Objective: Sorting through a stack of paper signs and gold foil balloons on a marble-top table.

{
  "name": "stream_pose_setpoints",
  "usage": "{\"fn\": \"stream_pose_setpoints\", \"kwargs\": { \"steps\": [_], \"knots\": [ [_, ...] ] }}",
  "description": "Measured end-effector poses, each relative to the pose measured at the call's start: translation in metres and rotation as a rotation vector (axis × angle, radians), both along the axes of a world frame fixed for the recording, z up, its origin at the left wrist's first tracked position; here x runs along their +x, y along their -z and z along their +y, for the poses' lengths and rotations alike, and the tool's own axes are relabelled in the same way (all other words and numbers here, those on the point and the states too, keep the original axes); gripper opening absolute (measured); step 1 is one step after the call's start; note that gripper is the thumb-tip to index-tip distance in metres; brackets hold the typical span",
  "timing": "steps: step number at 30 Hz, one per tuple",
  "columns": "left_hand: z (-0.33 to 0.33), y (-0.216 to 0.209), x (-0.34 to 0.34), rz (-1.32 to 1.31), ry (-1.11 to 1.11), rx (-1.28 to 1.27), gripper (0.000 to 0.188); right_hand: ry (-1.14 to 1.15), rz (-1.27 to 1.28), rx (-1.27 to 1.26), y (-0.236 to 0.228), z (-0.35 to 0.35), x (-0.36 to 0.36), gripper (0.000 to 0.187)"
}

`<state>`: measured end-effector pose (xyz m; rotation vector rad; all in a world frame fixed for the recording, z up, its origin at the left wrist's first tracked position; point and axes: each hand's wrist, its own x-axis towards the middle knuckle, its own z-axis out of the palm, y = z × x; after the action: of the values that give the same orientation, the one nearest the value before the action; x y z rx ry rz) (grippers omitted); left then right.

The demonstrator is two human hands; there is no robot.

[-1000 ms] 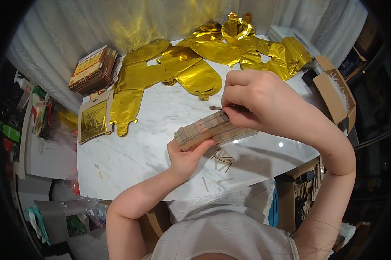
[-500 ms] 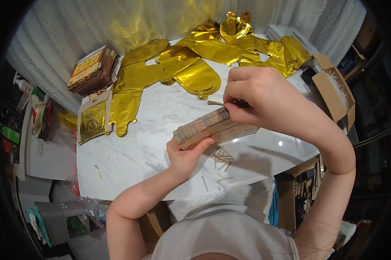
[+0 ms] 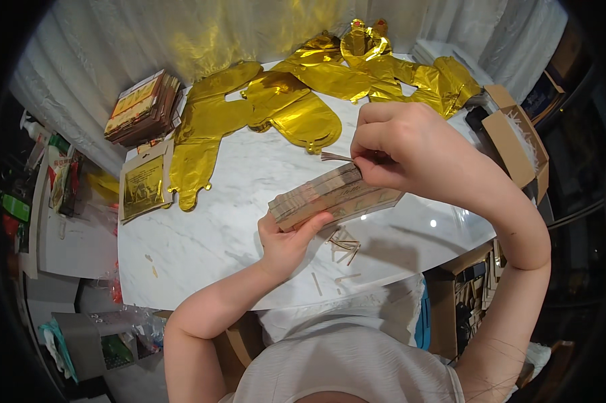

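A thick stack of flat brown printed cardboard pieces (image 3: 336,201) is held tilted above the table. My left hand (image 3: 287,243) grips it from below at its left end, thumb along the near side. My right hand (image 3: 398,144) is closed in a pinch at the upper right edge of the stack. A small bunch of thin brown strips (image 3: 335,156) sticks out to the left from between those fingers. Beneath the stack, several similar short strips (image 3: 344,245) lie in a loose pile on the white marbled table (image 3: 209,248). The right fingertips are partly hidden.
Flat gold foil balloons (image 3: 215,114) spread across the table's far side. At the left stand a pile of brown packages (image 3: 144,107) and a gold-fronted packet (image 3: 146,185). An open cardboard box (image 3: 506,138) sits at the right. Another box (image 3: 444,309) is below the table edge.
My right hand has shifted very slightly to the right along the stack, and the strips in its fingers moved with it. My left hand has stayed in place.
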<state>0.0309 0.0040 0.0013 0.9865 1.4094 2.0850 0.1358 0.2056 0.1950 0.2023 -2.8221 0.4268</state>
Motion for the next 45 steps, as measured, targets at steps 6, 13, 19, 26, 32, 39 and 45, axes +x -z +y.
{"fn": "stream_pose_setpoints", "kwargs": {
  "steps": [6,13,19,26,32,39,45],
  "knots": [
    [0.003,-0.003,0.001,-0.007,0.014,-0.003,0.038,0.119,0.031,-0.008,0.009,-0.004,-0.002,0.011],
    [0.001,0.000,0.000,-0.004,0.013,0.005,0.038,0.071,0.012,-0.029,-0.001,0.000,0.001,0.009],
    [0.000,0.000,0.000,0.042,-0.003,-0.024,0.036,0.051,-0.003,-0.046,0.003,-0.001,0.003,0.010],
    [0.004,0.000,0.001,0.012,0.015,0.011,0.035,0.284,0.413,0.034,0.007,0.007,0.018,0.014],
    [-0.002,-0.001,-0.001,0.016,-0.016,0.022,0.035,-0.052,-0.018,-0.139,0.037,-0.037,0.071,0.021],
    [0.003,-0.003,0.003,-0.018,0.004,0.043,0.036,0.010,-0.067,0.168,0.128,-0.051,0.077,0.021],
    [0.000,0.004,0.000,0.012,0.009,0.034,0.036,0.017,0.301,-0.005,0.036,-0.039,0.059,0.028]
  ]
}}
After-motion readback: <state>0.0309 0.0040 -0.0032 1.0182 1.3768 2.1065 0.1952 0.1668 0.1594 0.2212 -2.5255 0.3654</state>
